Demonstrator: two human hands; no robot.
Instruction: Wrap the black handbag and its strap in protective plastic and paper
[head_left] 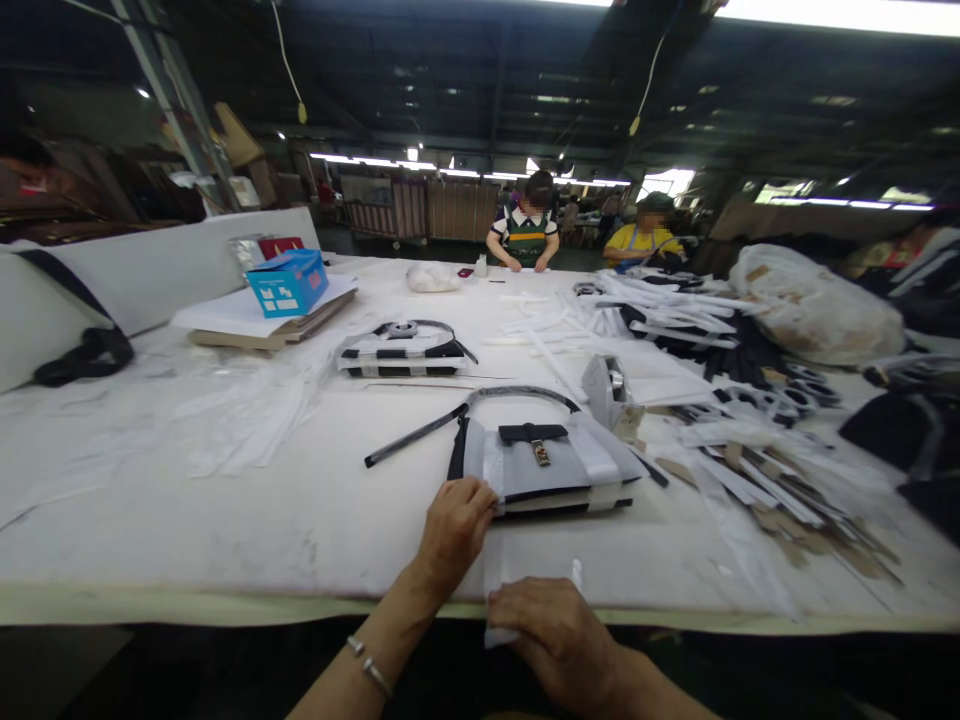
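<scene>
In front of me on the table lies a handbag (551, 475) with a black flap tab and gold clasp, its front covered in pale wrapping. Its wrapped handle (517, 393) arches behind it, and one loose end reaches left. A translucent white strip (493, 565) runs from the bag's lower left down to the table edge. My left hand (457, 520) is closed on that strip at the bag's lower left corner. Nearer to me, my right hand (551, 630) pinches the strip's hanging end. A tape dispenser (606, 390) stands just behind the bag.
Another wrapped bag (401, 352) lies farther back. To the left are a blue box (289, 283) on stacked boards and clear plastic sheets (247, 410). On the right lie heaped white strips (675, 310), cardboard scraps (810, 510) and a plastic sack (817, 305). Two people work across the table.
</scene>
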